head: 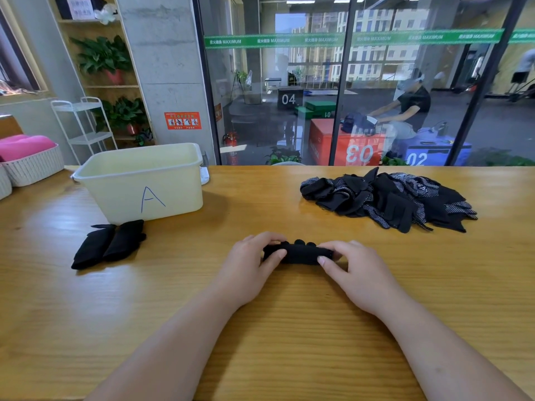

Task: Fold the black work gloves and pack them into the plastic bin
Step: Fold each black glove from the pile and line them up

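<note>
A folded black glove (298,252) lies on the wooden table (260,328) in front of me. My left hand (249,264) grips its left end, and my right hand (356,270) grips its right end, thumbs on the near side. Glove fingertips poke out at the far edge. A pale plastic bin (142,183) marked "A" stands at the back left. Two folded black gloves (108,244) lie side by side in front of the bin. A loose pile of black gloves (388,198) sits at the back right.
A white woven basket (31,166) with a pink cushion stands at the far left edge of the table. A glass wall runs along the table's far edge. A white wire rack (84,125) and plant shelves stand behind the bin.
</note>
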A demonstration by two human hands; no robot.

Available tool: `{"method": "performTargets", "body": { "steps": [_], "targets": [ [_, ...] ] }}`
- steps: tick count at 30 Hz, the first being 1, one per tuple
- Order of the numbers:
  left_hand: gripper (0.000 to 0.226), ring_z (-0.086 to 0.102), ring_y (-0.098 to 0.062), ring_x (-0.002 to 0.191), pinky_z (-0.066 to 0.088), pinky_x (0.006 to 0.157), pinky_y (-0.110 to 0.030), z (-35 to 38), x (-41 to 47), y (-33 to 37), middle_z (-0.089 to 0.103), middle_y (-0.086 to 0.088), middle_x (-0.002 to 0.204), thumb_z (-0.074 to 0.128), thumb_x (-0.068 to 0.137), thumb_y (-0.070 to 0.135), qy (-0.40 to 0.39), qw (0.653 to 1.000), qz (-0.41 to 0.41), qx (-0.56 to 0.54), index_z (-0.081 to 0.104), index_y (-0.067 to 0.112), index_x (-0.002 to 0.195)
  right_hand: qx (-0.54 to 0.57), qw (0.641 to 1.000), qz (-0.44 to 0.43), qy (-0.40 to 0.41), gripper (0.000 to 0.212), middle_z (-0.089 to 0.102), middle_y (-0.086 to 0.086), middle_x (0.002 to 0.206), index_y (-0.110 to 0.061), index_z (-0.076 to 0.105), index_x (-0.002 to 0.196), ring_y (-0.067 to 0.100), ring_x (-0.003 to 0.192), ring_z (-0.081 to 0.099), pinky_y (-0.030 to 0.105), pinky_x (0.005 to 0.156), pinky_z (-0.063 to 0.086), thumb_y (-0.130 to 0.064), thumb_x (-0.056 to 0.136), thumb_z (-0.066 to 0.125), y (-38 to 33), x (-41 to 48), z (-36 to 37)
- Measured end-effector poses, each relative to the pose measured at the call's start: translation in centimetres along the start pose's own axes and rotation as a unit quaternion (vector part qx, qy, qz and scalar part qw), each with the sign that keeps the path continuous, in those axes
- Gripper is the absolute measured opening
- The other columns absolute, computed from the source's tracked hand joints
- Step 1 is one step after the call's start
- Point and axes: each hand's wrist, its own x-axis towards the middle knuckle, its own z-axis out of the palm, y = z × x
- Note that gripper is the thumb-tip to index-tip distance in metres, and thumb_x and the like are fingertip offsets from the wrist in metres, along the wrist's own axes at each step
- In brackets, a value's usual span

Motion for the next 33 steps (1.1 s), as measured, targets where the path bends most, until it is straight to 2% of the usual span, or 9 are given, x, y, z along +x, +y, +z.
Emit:
{"method": "performTargets", "body": {
  "steps": [3, 6, 13, 17, 21, 23, 25, 28, 33],
  "targets": [
    [0.023, 0.063, 0.0, 0.115, 0.053, 0.101, -0.03, 0.0, 0.2, 0.2, 0.07, 0.02, 0.114, 0.062, 0.105, 0.049, 0.011, 0.998, -0.031, -0.056, 0.065, 0.048, 0.128, 0.063, 0.998, 0.011, 0.024, 0.01, 0.07, -0.017, 0.095, -0.047, 0.068, 0.112, -0.001, 0.077, 0.061, 0.021, 0.067, 0.041, -0.046, 0.103, 0.063, 0.0, 0.2, 0.2],
    [0.024, 0.062, -0.001, 0.111, 0.054, 0.096, -0.03, 0.2, 0.6, 0.6, 0.068, 0.018, 0.115, 0.063, 0.104, 0.051, 0.021, 0.997, -0.059, -0.047, 0.065, 0.046, 0.126, 0.058, 0.996, 0.017, 0.064, 0.013, 0.07, -0.02, 0.093, -0.042, 0.07, 0.112, -0.003, 0.082, 0.061, 0.017, 0.069, 0.044, -0.041, 0.099, 0.07, -0.3, 0.7, 0.5],
    [0.023, 0.051, -0.007, 0.114, 0.045, 0.1, -0.032, 0.5, 0.8, 1.0, 0.058, 0.017, 0.119, 0.058, 0.108, 0.039, 0.085, 0.988, 0.049, 0.117, 0.071, 0.031, 0.125, 0.068, 0.992, -0.007, 0.109, 0.027, 0.061, -0.023, 0.111, -0.034, 0.071, 0.12, -0.005, 0.095, 0.064, 0.021, 0.079, 0.06, -0.02, 0.097, 0.076, 0.1, 1.2, 1.4],
    [0.029, 0.055, -0.006, 0.121, 0.043, 0.106, -0.029, 0.2, -0.3, 1.6, 0.064, 0.019, 0.131, 0.053, 0.11, 0.035, 0.045, 0.976, 0.148, 0.154, 0.074, 0.029, 0.129, 0.078, 0.992, -0.009, 0.096, 0.029, 0.06, -0.024, 0.113, -0.038, 0.07, 0.117, -0.003, 0.102, 0.065, 0.019, 0.084, 0.058, -0.015, 0.099, 0.072, 0.4, 1.0, 1.5],
    [0.044, 0.046, -0.008, 0.141, 0.033, 0.119, -0.025, 0.2, -0.5, 1.9, 0.054, 0.016, 0.153, 0.049, 0.11, 0.046, -0.027, 0.97, 0.139, 0.195, 0.061, 0.027, 0.149, 0.042, 0.996, -0.022, 0.081, 0.031, 0.056, -0.027, 0.124, -0.037, 0.068, 0.123, -0.001, 0.113, 0.063, 0.018, 0.093, 0.051, -0.013, 0.105, 0.06, 0.6, 0.6, 1.2],
    [0.051, 0.038, -0.008, 0.15, 0.031, 0.121, -0.025, 0.3, -0.7, 2.1, 0.045, 0.014, 0.163, 0.047, 0.111, 0.048, -0.047, 0.971, 0.126, 0.196, 0.052, 0.027, 0.156, -0.013, 0.998, -0.037, 0.053, 0.037, 0.045, -0.025, 0.151, -0.035, 0.057, 0.146, 0.002, 0.137, 0.05, 0.021, 0.11, 0.041, -0.026, 0.111, 0.05, 0.3, 0.3, 0.9],
    [0.058, 0.025, -0.008, 0.158, 0.026, 0.125, -0.025, 0.5, -0.8, 2.1, 0.031, 0.012, 0.172, 0.046, 0.111, 0.049, -0.077, 0.972, 0.115, 0.193, 0.041, 0.026, 0.163, -0.083, 0.994, -0.055, -0.037, 0.058, 0.008, -0.023, 0.174, -0.037, 0.025, 0.167, 0.002, 0.159, 0.014, 0.028, 0.125, 0.024, -0.051, 0.112, 0.037, -0.1, -0.2, 0.8],
    [0.067, 0.008, -0.006, 0.163, 0.014, 0.129, -0.024, 0.8, -0.9, 1.8, 0.013, 0.008, 0.178, 0.043, 0.111, 0.047, -0.121, 0.968, 0.109, 0.193, 0.022, 0.023, 0.17, -0.172, 0.971, -0.072, -0.152, 0.08, -0.029, -0.019, 0.171, -0.036, -0.012, 0.168, 0.0, 0.158, -0.019, 0.035, 0.133, 0.003, -0.074, 0.103, 0.017, -0.4, -0.7, 1.4],
    [0.075, -0.01, -0.004, 0.162, 0.004, 0.132, -0.026, 0.6, -0.8, 1.8, -0.008, 0.007, 0.178, 0.04, 0.111, 0.046, -0.182, 0.957, 0.105, 0.201, 0.005, 0.019, 0.172, -0.211, 0.958, -0.051, -0.186, 0.084, -0.038, -0.014, 0.167, -0.034, -0.026, 0.163, 0.003, 0.156, -0.029, 0.038, 0.133, -0.006, -0.077, 0.101, 0.011, -0.6, -0.7, 1.7]
  ]
}}
